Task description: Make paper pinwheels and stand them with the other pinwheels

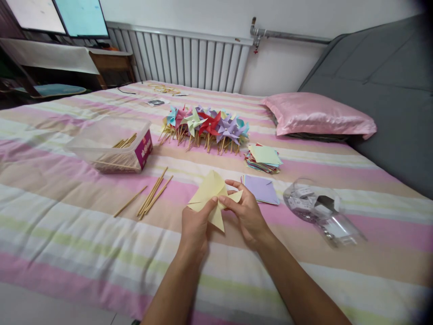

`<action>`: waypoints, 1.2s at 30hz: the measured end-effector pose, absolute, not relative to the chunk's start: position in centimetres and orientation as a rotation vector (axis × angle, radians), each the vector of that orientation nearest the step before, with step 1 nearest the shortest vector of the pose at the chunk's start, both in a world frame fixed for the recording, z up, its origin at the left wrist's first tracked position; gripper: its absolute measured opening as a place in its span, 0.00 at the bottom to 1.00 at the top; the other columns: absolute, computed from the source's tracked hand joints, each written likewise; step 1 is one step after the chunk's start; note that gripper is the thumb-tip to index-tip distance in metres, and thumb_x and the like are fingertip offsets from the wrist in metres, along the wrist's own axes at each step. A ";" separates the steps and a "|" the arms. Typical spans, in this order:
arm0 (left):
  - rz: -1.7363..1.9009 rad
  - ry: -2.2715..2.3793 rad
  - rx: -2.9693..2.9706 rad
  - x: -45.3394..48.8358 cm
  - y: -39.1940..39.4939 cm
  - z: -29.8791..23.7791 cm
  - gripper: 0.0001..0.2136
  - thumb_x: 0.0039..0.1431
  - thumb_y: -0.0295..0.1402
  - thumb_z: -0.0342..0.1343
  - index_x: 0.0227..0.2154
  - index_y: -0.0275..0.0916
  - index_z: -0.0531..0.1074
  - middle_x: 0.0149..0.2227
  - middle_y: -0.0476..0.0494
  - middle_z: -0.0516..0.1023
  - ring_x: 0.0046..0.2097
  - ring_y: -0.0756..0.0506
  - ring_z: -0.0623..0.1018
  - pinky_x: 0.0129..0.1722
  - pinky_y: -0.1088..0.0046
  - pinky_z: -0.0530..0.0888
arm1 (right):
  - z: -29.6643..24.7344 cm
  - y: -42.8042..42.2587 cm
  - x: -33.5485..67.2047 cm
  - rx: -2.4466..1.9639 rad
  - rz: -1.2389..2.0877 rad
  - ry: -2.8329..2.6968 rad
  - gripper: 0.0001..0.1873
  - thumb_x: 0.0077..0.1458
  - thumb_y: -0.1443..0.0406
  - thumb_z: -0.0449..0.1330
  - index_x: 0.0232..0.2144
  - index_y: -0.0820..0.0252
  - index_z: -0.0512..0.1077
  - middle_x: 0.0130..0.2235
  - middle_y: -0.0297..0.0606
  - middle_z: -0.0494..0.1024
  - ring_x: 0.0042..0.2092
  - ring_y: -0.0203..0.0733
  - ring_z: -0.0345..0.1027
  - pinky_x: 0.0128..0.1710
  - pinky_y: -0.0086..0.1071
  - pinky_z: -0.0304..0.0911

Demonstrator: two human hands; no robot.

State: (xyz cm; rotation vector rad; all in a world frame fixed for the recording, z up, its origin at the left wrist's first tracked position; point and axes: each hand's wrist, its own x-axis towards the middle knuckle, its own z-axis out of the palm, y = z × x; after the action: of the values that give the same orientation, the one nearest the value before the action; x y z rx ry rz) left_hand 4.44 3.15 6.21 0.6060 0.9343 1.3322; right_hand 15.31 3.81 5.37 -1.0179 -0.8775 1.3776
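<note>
Between my hands is a pale yellow paper square [211, 187] with cut slits, its corners partly folded in toward the middle like a pinwheel. My left hand [196, 223] grips its left side, thumb pressed near the centre. My right hand [246, 214] pinches a folded corner against the centre with its thumb, fingers behind the paper. Just beyond my right hand lies a small stack of lilac paper squares [260, 189]. Several thin wooden sticks [154, 194] lie on the bedspread left of my hands.
Finished pinwheels [209, 124] on sticks stand bunched at the back. A clear plastic box [111, 144] of sticks sits left; a stack of coloured paper [264, 155] and transparent containers [321, 207] with small parts lie right. A pink pillow [318, 115] rests against the grey headboard [379, 76].
</note>
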 end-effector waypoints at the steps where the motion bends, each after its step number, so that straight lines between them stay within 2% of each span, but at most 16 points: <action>1: 1.329 0.934 0.616 4.5 3.1 6.2 0.19 0.44 0.32 0.65 0.41 0.29 0.76 0.39 0.34 0.80 0.41 0.39 0.79 0.40 0.67 0.75 | 5.3 3.8 15.3 -1.023 1.374 -0.878 0.32 0.42 0.61 0.68 0.48 0.57 0.61 0.33 0.33 0.73 0.32 0.37 0.70 0.33 0.30 0.65; 8: 1.246 0.849 0.636 4.3 2.9 6.4 0.19 0.47 0.33 0.63 0.42 0.29 0.76 0.40 0.34 0.80 0.41 0.40 0.79 0.38 0.69 0.74 | 5.5 4.0 15.6 -1.019 1.377 -0.853 0.30 0.41 0.63 0.68 0.47 0.57 0.62 0.32 0.31 0.73 0.30 0.35 0.69 0.32 0.30 0.64; 15: 1.230 0.881 0.554 2.7 3.9 6.1 0.16 0.46 0.38 0.63 0.35 0.31 0.78 0.33 0.39 0.81 0.32 0.44 0.79 0.32 0.73 0.72 | 5.1 4.7 17.6 -0.987 1.592 -0.800 0.31 0.39 0.66 0.68 0.47 0.57 0.63 0.33 0.31 0.73 0.32 0.37 0.70 0.33 0.30 0.64; 22: 1.022 0.965 0.761 2.3 3.6 6.2 0.17 0.45 0.39 0.64 0.35 0.31 0.79 0.28 0.38 0.81 0.28 0.45 0.78 0.30 0.73 0.71 | 5.4 4.6 18.5 -1.004 1.715 -0.915 0.34 0.39 0.65 0.68 0.50 0.57 0.62 0.35 0.33 0.73 0.31 0.37 0.70 0.32 0.32 0.66; 25: 0.960 1.034 0.814 2.4 3.6 6.1 0.17 0.41 0.37 0.66 0.34 0.31 0.79 0.28 0.38 0.81 0.27 0.45 0.77 0.27 0.74 0.69 | 5.5 4.4 18.7 -1.052 1.703 -1.018 0.34 0.39 0.64 0.69 0.50 0.57 0.63 0.35 0.34 0.73 0.32 0.38 0.70 0.32 0.31 0.66; 29: 0.918 1.046 0.829 2.4 3.6 6.2 0.17 0.38 0.35 0.68 0.34 0.31 0.80 0.27 0.39 0.80 0.27 0.45 0.77 0.27 0.75 0.69 | 5.7 4.2 19.1 -1.086 1.665 -1.170 0.33 0.41 0.63 0.68 0.50 0.55 0.63 0.35 0.32 0.72 0.29 0.34 0.68 0.27 0.27 0.63; 33: 0.870 1.094 0.873 2.4 3.6 6.3 0.16 0.37 0.33 0.67 0.32 0.30 0.79 0.25 0.39 0.79 0.26 0.45 0.76 0.24 0.76 0.67 | 6.1 4.2 19.3 -1.115 1.603 -1.301 0.33 0.41 0.61 0.69 0.50 0.54 0.63 0.32 0.29 0.70 0.23 0.29 0.63 0.20 0.23 0.55; 36: 0.861 1.147 0.889 2.5 3.6 6.1 0.14 0.36 0.32 0.67 0.29 0.30 0.79 0.24 0.40 0.79 0.24 0.46 0.75 0.23 0.76 0.66 | 6.2 4.2 19.2 -1.122 1.538 -1.339 0.34 0.41 0.60 0.68 0.51 0.55 0.63 0.30 0.29 0.71 0.24 0.30 0.63 0.20 0.23 0.55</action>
State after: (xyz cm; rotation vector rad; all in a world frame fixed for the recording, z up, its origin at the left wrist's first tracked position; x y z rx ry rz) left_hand 2.46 3.58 6.13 0.8889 1.1468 0.8605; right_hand 19.17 4.17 6.24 -1.1223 -1.3392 1.5379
